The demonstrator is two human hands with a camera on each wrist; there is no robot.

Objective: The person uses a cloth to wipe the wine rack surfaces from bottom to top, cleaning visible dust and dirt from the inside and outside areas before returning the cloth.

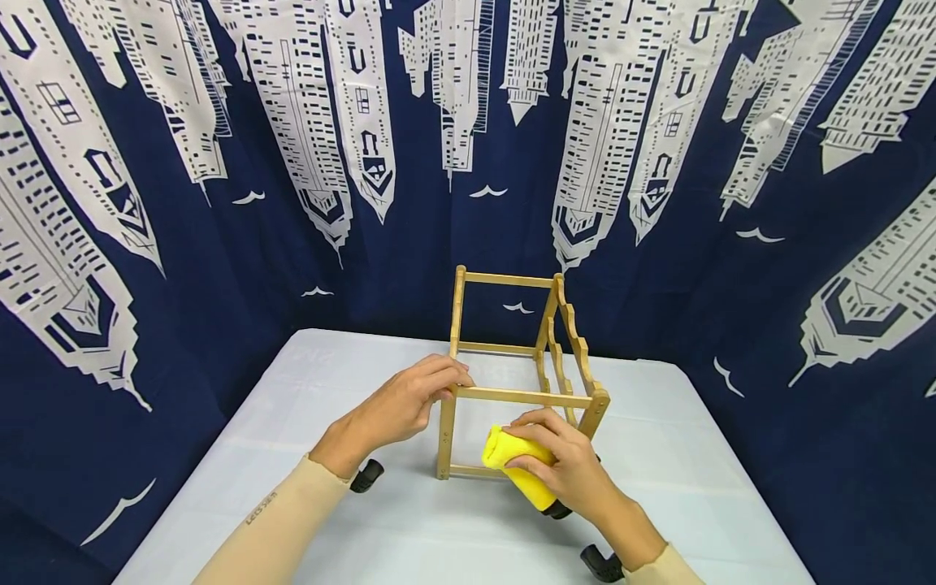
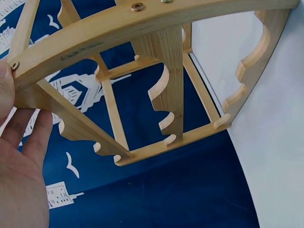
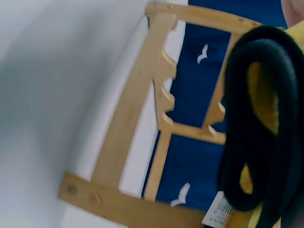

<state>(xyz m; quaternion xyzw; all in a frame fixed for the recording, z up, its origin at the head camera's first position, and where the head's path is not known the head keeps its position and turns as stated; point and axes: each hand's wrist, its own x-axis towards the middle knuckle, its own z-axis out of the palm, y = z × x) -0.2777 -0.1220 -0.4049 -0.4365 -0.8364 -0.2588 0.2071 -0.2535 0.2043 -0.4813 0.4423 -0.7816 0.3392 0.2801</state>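
Observation:
A wooden rack with scalloped slats stands on the white table; the scalloped edges show close up in the left wrist view. My left hand grips its near left top corner, thumb on one side of the wood and fingers on the other. In my right hand is a rolled yellow cloth, held between thumb and fingers just in front of the rack's near top rail. The cloth's black end shows its folded layers in the right wrist view, with a white barcode label beside it.
The white table extends around the rack. Behind and at both sides hangs a dark blue curtain with white buildings and birds. Black curved pieces sit by both wrists.

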